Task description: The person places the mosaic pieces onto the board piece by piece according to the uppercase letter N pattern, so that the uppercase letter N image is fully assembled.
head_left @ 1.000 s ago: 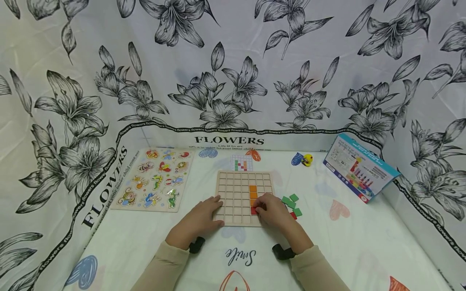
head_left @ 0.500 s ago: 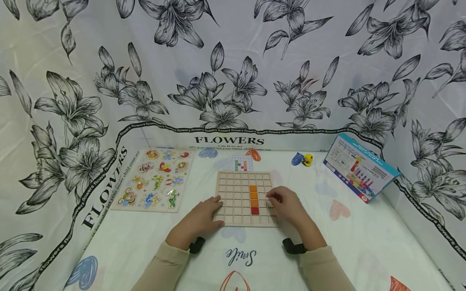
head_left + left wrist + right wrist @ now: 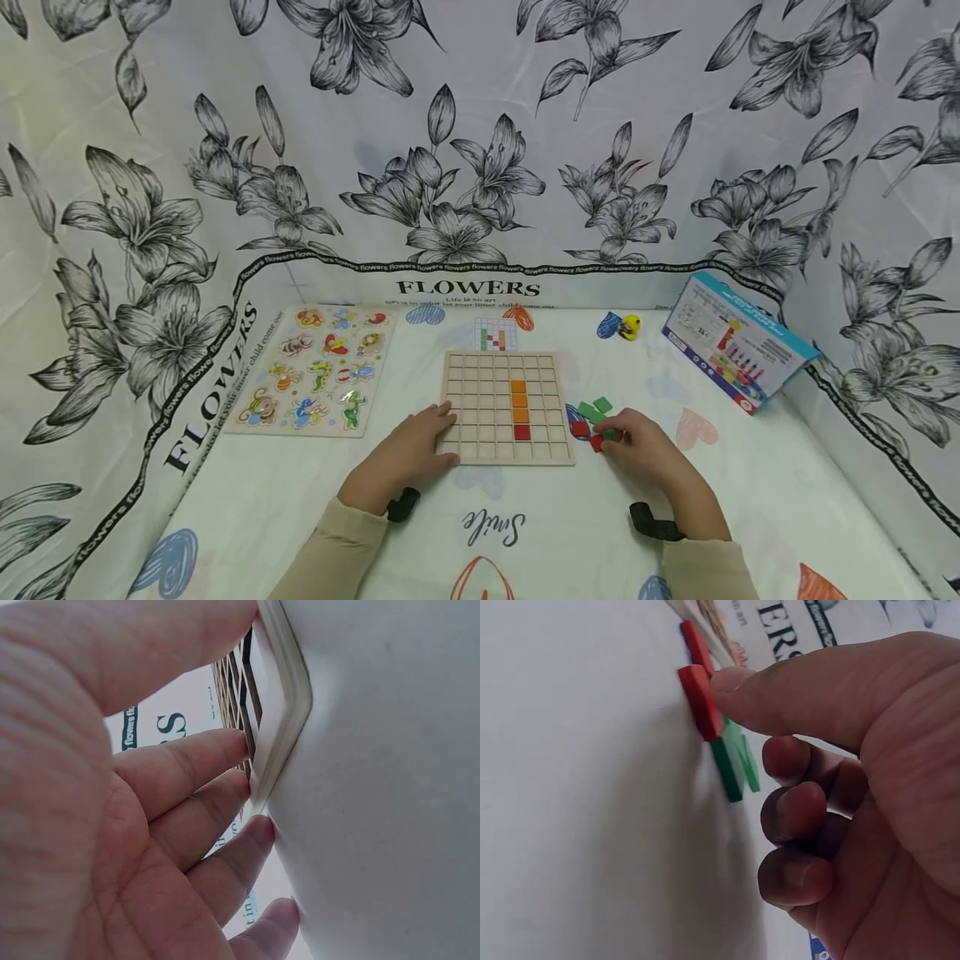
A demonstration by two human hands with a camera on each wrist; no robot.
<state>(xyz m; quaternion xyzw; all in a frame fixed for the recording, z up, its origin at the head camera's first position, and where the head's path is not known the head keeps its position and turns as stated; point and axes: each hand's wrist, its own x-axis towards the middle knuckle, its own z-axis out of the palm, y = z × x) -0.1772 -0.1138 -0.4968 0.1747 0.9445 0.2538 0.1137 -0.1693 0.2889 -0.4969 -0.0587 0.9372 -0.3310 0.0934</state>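
A wooden grid board (image 3: 480, 408) lies in the middle, with a column of orange tiles (image 3: 519, 401) above one red tile (image 3: 522, 432) in its cells. My left hand (image 3: 408, 450) rests at the board's left side, its extended fingertips against the edge and the thumb at the near corner. Right of the board, my right hand (image 3: 641, 446) is over a small heap of loose tiles. Its thumb tip is right at a red tile (image 3: 700, 701); the other visible fingers are bent. A gap shows between thumb and forefinger in the head view. Green tiles (image 3: 591, 412) and another red tile (image 3: 580, 428) lie beside them.
A pattern card (image 3: 496, 334) lies behind the board. An insect picture puzzle board (image 3: 315, 371) is at the left. Toward the back right are a yellow-and-black bee toy (image 3: 629, 327) and a standing colourful box (image 3: 738, 342). A flowered cloth (image 3: 480, 192) hangs behind everything.
My right hand has left the red tile on the board and moved right to the loose tiles. My left hand stays at the board's edge. The head view has shifted slightly.
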